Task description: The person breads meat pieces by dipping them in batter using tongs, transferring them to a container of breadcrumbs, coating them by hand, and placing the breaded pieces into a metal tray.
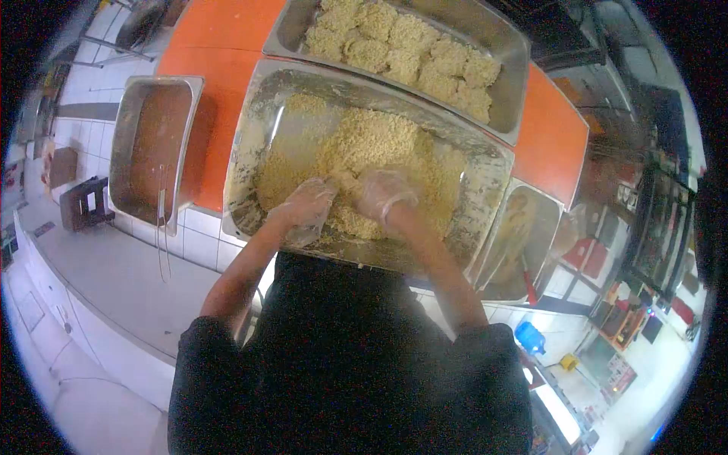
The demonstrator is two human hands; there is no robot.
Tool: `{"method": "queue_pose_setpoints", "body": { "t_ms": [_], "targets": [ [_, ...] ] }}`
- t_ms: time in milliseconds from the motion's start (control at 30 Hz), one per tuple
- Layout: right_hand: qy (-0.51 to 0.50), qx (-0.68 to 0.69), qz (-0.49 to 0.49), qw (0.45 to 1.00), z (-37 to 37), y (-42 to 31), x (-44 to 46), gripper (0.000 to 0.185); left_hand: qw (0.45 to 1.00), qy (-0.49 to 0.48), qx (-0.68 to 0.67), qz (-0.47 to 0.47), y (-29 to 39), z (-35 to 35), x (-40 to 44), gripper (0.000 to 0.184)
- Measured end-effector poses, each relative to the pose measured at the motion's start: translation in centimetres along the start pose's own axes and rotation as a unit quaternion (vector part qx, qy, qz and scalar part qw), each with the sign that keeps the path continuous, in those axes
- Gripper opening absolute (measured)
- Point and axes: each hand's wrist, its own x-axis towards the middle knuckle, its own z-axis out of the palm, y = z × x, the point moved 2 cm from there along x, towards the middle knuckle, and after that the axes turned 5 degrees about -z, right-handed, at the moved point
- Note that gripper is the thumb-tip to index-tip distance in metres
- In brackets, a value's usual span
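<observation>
Both hands, in clear plastic gloves, are down in a deep metal tray of pale yellow breading crumbs. My left hand is at the left of the crumb heap, its fingertips angled into the crumbs. Close to its right, my right hand presses into the heap with its back turned up, slightly blurred. A crumb-covered lump shows between the hands; what lies under the coating is hidden. Crumbs and blur cover the fingers, so their grip is unclear.
Behind stands a metal tray of several crumb-coated pieces. Left on the orange counter is a metal pan with a wire-handled tool. On the right, another pan holds a red-handled utensil. A white ledge runs lower left.
</observation>
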Motion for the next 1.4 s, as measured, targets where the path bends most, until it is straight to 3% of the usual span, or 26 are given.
{"method": "queue_pose_setpoints", "body": {
  "t_ms": [67,200,267,400,433,500,533,600,633,700,733,767,833,900,933,1000,1033,1067,1100,1133,1167,1233,1267,1300,1333,1400],
  "targets": [
    [-0.006,0.031,-0.006,0.999,-3.2,-1.8,-1.1,0.045,0.993,0.025,-0.11,-0.045,-1.1,1.9,0.9,0.04],
    [-0.082,0.063,-0.031,0.994,-6.0,-3.4,-0.9,0.038,0.995,-0.034,-0.07,-0.062,-0.3,0.1,0.4,0.04],
    [-0.082,0.075,-0.018,0.994,0.3,-0.2,2.6,0.04,0.982,-0.102,-0.11,-0.111,-0.8,0.8,1.2,0.038],
    [-0.096,0.132,0.052,0.985,-1.3,-0.8,1.8,0.049,0.98,-0.054,-0.165,-0.093,-0.9,0.4,0.1,0.037],
    [-0.096,0.13,0.051,0.986,-0.7,-0.3,1.6,0.049,0.995,-0.041,-0.058,-0.071,-0.6,0.4,0.0,0.037],
    [0.033,0.209,-0.051,0.976,-0.2,1.5,0.7,0.056,0.997,-0.027,0.047,-0.049,-0.5,0.3,0.2,0.037],
    [0.031,0.207,-0.05,0.977,-0.2,2.5,0.1,0.056,0.997,-0.051,0.014,-0.061,-0.6,0.2,0.4,0.044],
    [0.01,0.238,0.087,0.967,0.2,4.9,-1.5,0.062,0.994,-0.078,-0.025,-0.071,-0.5,0.6,0.3,0.055],
    [0.007,0.239,0.091,0.967,-0.3,4.9,-2.9,0.062,0.998,-0.01,-0.04,-0.057,-0.6,0.6,-0.2,0.058],
    [0.042,0.369,0.056,0.927,0.1,5.9,-5.0,0.053,0.996,0.058,-0.055,-0.039,-0.5,0.6,-0.5,0.062],
    [0.054,0.41,0.044,0.909,1.1,7.1,-5.4,0.05,0.995,0.038,-0.071,-0.052,-0.3,0.5,-0.7,0.061],
    [0.14,0.391,-0.04,0.909,5.8,9.9,-4.2,0.056,0.995,0.026,-0.079,-0.058,-0.1,0.3,-0.8,0.061],
    [0.226,0.363,-0.125,0.895,4.2,8.6,-4.8,0.062,0.993,0.019,-0.093,-0.069,0.2,-0.3,-0.7,0.058],
    [0.199,0.306,-0.028,0.931,1.7,6.4,-7.6,0.062,0.992,0.029,-0.1,-0.075,0.1,-1.2,-0.8,0.056],
    [0.189,0.285,0.003,0.94,0.6,5.4,-8.6,0.062,0.988,-0.03,-0.115,-0.094,0.0,-1.7,-0.9,0.046],
    [0.304,0.024,-0.061,0.95,-0.9,4.8,-9.6,0.067,0.982,-0.079,-0.13,-0.114,-0.2,-0.9,-0.9,0.04],
    [0.312,0.015,-0.068,0.948,-1.2,6.0,-9.0,0.067,0.99,-0.049,-0.084,-0.106,-0.6,1.3,-0.1,0.038],
    [0.243,0.178,-0.021,0.953,-0.6,8.2,-8.0,0.069,0.992,-0.029,-0.058,-0.105,-1.5,4.2,0.4,0.038],
    [0.206,0.256,-0.005,0.944,-2.1,8.2,-7.3,0.069,0.994,-0.009,-0.031,-0.104,-2.4,7.1,0.9,0.037],
    [0.172,0.331,0.016,0.928,-3.7,8.1,-6.6,0.07,0.999,0.02,-0.006,-0.047,-3.6,10.4,1.2,0.037],
    [0.172,0.476,0.084,0.858,-8.3,5.7,-7.3,0.061,0.999,0.047,0.018,0.011,-4.2,12.2,1.3,0.036],
    [0.166,0.605,0.147,0.765,-12.1,5.3,-6.6,0.051,0.996,0.065,-0.052,-0.009,-4.4,12.7,1.2,0.037],
    [0.274,0.315,-0.024,0.908,-14.4,6.9,-5.2,0.054,0.989,0.077,-0.125,-0.028,-4.7,12.9,1.2,0.039],
    [0.343,-0.02,-0.192,0.919,-16.0,7.4,-3.2,0.057,0.975,0.087,-0.198,-0.047,-5.0,13.0,1.1,0.042],
    [0.331,0.19,-0.173,0.908,-16.2,9.7,1.5,0.064,0.956,0.097,-0.269,-0.065,-5.4,13.0,0.9,0.045],
    [0.321,0.194,-0.119,0.919,-20.3,10.1,7.6,0.069,0.932,0.109,-0.335,-0.084,-5.9,12.1,0.6,0.049]
  ]
}}
